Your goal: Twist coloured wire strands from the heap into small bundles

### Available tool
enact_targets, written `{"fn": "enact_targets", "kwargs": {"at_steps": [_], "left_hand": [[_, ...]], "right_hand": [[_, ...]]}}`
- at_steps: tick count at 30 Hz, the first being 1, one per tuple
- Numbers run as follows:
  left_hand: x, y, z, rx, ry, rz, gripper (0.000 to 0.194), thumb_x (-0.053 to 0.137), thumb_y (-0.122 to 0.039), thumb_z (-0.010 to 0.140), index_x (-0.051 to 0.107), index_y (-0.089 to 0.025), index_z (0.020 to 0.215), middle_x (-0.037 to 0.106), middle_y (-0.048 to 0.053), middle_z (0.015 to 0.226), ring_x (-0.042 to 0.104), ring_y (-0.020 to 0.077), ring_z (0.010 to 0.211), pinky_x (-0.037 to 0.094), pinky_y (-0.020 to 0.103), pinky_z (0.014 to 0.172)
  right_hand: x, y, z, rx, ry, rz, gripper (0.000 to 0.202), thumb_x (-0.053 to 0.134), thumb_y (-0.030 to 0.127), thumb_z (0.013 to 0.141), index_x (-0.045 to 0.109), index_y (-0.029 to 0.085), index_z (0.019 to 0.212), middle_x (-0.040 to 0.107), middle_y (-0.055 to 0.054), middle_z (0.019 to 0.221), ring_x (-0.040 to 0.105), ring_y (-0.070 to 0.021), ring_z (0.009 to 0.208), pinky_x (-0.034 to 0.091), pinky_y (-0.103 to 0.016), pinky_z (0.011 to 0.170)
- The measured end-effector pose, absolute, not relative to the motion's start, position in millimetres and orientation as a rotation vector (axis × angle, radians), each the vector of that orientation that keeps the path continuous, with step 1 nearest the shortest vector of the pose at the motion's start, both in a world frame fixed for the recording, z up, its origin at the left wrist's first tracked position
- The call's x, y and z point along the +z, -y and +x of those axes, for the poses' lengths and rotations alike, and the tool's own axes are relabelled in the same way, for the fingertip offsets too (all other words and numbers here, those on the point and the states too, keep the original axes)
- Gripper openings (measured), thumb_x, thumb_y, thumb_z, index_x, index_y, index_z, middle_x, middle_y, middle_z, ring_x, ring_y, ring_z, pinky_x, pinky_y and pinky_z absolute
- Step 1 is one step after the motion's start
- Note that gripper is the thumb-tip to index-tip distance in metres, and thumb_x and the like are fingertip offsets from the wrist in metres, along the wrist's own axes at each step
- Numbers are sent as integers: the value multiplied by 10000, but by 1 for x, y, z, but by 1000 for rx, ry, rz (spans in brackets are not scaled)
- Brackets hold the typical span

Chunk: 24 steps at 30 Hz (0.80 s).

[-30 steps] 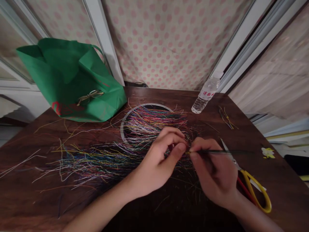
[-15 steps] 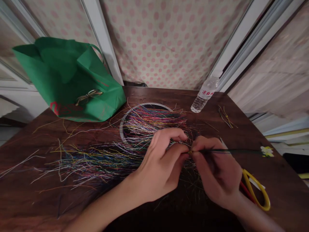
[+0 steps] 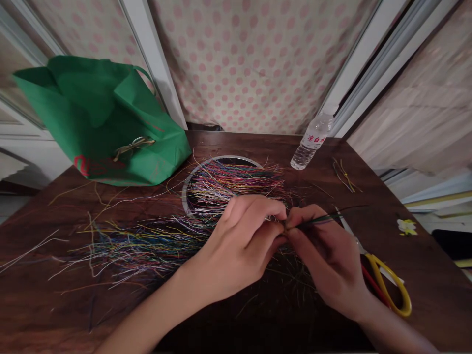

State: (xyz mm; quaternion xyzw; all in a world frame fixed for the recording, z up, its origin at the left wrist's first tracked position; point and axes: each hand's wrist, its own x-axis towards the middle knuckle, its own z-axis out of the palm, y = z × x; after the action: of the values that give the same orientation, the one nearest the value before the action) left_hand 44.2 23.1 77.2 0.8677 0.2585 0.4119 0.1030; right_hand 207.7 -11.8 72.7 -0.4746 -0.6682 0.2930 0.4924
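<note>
The dark strings (image 3: 324, 219) tip up toward the right of the frame now, but half a second ago they lay almost flat across and seemed to reach the little white and yellow flower shape (image 3: 407, 227). Now their loose ends stop well to the left of it, and the flower shape sits alone on the tabletop (image 3: 435, 285) at the right. Both hands are a bit more to the left in the frame, and more of the blade of the scissors (image 3: 376, 260) peeks out beside the right hand (image 3: 332, 260). The whole view has slid a tiny bit too, so the green bag (image 3: 92, 108) in the upper left and the water bottle (image 3: 313, 140) in the upper right sit a little more to the left. The two hands meet just right of the middle, fingertip to fingertip. The left hand (image 3: 239, 241) comes up from the bottom left, its back showing and its knuckles bent. Its fingers pinch shut at the end of the strings, by a yellowish bit too small to see well. The right hand comes from the bottom right, with thumb and first finger squeezing the strings near that same end. Behind the left hand are two heaps of colorful strings (image 3: 147, 248).
</note>
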Motion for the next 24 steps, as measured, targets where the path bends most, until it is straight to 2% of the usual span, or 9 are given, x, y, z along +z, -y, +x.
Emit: {"fn": "enact_targets", "kwargs": {"at_steps": [6,11,16,20,24], "left_hand": [[81,-23,42,1183,-759,2716,143,492,-52,886,577,-148,949,661,41,981,551,161,991,405,307,913],[80,-25,40,1163,-748,2993,136,476,-100,908,596,-134,963,709,26,935,591,169,938,390,336,884],[80,-27,39,1154,-767,3099,164,465,-120,917,624,-157,902,717,2,865,607,159,867,401,341,853],[76,-29,40,1202,-742,3029,137,513,-105,893,632,-172,881,711,-9,838,604,156,828,392,349,842],[75,-31,41,1210,-713,2671,87,564,-103,860,628,-161,849,671,22,808,584,167,781,409,353,747]], "right_hand": [[76,12,206,756,1588,-1243,67,516,143,854,544,188,814,531,19,696,463,-89,546,372,-209,472],[77,10,207,904,1527,-1294,68,523,214,848,519,189,785,516,21,629,452,-107,536,382,-220,467],[81,9,205,842,1544,-1325,72,510,199,838,526,175,772,534,4,669,478,-108,563,406,-222,492],[79,11,205,768,1557,-1309,63,507,169,845,525,181,786,530,13,675,482,-102,558,401,-217,487],[72,14,206,586,1672,-1253,90,496,109,851,522,195,847,537,10,732,497,-111,616,402,-243,550]]}}
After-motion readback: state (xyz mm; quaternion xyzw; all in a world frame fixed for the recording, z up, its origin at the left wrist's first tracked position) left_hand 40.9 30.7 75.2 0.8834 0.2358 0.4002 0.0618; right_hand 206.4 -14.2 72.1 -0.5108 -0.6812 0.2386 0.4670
